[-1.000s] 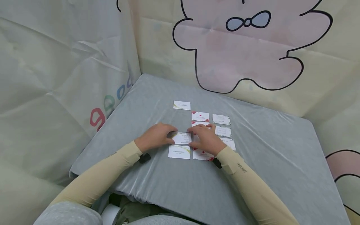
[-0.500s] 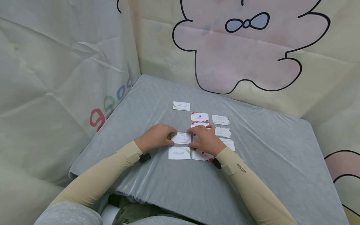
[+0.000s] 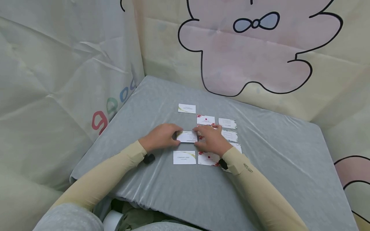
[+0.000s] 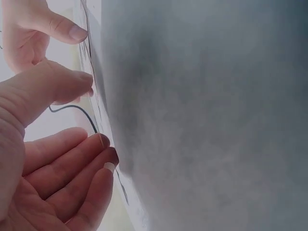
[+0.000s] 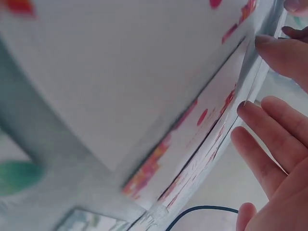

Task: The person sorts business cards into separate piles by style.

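A white business card (image 3: 187, 137) with small print and a gold swoosh lies between my hands in the head view. My left hand (image 3: 162, 137) holds its left side, thumb at the near corner and a fingertip at the far one. From the opposite side, my right hand (image 3: 212, 140) grips the right corners the same way, covering part of the red-flowered cards. Just nearer me is a matching card (image 3: 184, 157) reading "COMPANY LOGO"; another gold-trimmed card (image 3: 186, 108) lies farther off. In the left wrist view, the left thumb (image 4: 72, 86) and fingertips meet the thin card edge.
Red-flowered cards form a column, with one card (image 3: 206, 120) at its far end and another (image 3: 208, 158) at its near end. Right of them run green-leaf cards (image 3: 227, 123), partly behind the right hand. Grey cloth covers the table (image 3: 277, 154); printed fabric walls (image 3: 260, 57) stand behind it.
Both hands have shifted the held card slightly away from me. A wider strip of grey cloth now shows between it and the "COMPANY LOGO" card.
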A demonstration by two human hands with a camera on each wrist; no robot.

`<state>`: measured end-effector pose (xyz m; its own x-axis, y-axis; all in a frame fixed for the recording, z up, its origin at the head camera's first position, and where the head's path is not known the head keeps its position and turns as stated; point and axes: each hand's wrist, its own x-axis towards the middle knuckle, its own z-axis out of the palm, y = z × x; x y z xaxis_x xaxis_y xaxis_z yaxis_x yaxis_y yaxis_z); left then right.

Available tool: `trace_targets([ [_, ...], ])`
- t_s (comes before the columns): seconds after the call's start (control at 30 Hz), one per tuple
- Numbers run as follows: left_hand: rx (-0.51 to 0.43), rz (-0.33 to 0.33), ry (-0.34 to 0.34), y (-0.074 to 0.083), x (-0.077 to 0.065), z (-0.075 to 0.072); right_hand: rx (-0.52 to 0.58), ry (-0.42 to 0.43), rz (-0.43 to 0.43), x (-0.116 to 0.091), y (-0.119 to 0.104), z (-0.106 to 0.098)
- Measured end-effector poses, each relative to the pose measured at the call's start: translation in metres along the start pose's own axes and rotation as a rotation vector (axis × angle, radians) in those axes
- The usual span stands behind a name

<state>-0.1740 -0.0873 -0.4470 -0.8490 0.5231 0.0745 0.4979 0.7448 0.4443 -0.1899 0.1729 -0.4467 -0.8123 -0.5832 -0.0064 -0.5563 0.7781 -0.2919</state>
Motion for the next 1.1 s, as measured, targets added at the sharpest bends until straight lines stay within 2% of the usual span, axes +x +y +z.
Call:
trace_targets([
  [0.17, 0.024, 0.001, 0.018, -0.009, 0.008, -0.004, -0.009, 0.011, -0.019, 0.017, 0.004, -0.001],
  [0.3, 0.040, -0.005, 0.030, -0.018, 0.019, -0.013, 0.022, 0.006, -0.009, 0.034, 0.009, -0.008],
  [0.5, 0.054, -0.043, 0.028, -0.034, 0.051, -0.025, 0.091, 0.032, 0.057, 0.063, 0.025, -0.017],
  [0.73, 0.036, -0.083, 0.002, -0.050, 0.088, -0.016, 0.148, 0.023, 0.155, 0.089, 0.042, -0.015],
  [0.9, 0.052, -0.097, 0.006, -0.057, 0.099, -0.010, 0.135, 0.021, 0.157, 0.101, 0.048, -0.012],
  [1.1, 0.071, -0.098, 0.008, -0.056, 0.109, -0.021, 0.070, 0.014, 0.161, 0.113, 0.050, -0.024],
])
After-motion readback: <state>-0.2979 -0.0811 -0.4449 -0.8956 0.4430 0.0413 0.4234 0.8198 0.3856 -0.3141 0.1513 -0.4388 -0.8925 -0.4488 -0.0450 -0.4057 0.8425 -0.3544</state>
